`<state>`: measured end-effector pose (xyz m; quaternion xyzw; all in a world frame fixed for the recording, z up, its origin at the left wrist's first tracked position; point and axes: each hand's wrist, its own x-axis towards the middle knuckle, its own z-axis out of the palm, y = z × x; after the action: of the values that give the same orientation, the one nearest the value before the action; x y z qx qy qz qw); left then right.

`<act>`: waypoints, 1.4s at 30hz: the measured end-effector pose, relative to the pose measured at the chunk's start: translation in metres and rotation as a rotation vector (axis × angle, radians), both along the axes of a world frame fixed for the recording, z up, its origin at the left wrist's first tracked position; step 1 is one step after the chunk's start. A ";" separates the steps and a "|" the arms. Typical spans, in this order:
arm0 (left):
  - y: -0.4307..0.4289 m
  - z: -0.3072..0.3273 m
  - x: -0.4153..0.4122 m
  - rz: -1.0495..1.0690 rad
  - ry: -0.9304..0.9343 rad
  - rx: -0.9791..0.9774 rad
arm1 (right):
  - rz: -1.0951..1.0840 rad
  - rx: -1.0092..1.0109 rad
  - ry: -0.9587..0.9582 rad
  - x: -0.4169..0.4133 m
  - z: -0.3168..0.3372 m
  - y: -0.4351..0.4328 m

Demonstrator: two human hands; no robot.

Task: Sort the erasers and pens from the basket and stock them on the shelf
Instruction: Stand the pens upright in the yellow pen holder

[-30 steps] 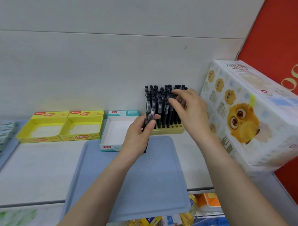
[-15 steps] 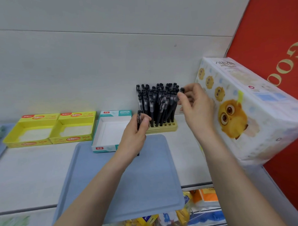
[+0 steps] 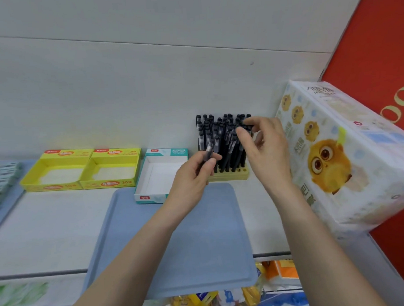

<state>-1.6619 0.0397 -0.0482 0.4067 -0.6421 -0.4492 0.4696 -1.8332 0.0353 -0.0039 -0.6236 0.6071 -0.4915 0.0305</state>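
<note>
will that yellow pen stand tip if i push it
Likely top-heavy: the black pens rise far above the low yellow pen stand, so a high push may tip it. They lean unevenly, so probably loose.

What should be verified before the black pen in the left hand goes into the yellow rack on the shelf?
1. Grip: ok. The left hand holds the slim black pen, thumb and fingers round its barrel.
2. Free slot in the yellow slotted plastic rack: cannot tell. The standing black pens crowd it.
3. Path to the rack: not ok. The right hand has its fingertips at the pen tops.
4. Right hand free of a pen: cannot tell.
5. Rack seated flat on the white shelf: ok.
</note>
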 end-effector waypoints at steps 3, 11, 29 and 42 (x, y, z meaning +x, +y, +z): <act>-0.004 0.005 -0.009 -0.036 -0.072 -0.046 | 0.272 0.118 -0.100 0.015 0.013 0.011; -0.015 0.015 -0.008 0.310 -0.434 -0.609 | -0.091 -0.014 -0.028 -0.019 0.016 0.013; -0.047 0.003 -0.006 0.286 -0.651 -0.622 | -0.167 0.128 0.271 -0.015 0.000 -0.008; -0.049 0.002 -0.010 0.305 -0.580 -0.592 | -0.005 0.043 0.214 -0.014 -0.017 -0.016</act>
<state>-1.6723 -0.0098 -0.0457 0.4540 -0.7810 -0.0387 0.4271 -1.8471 0.0189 -0.0208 -0.6701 0.6191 -0.4088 -0.0224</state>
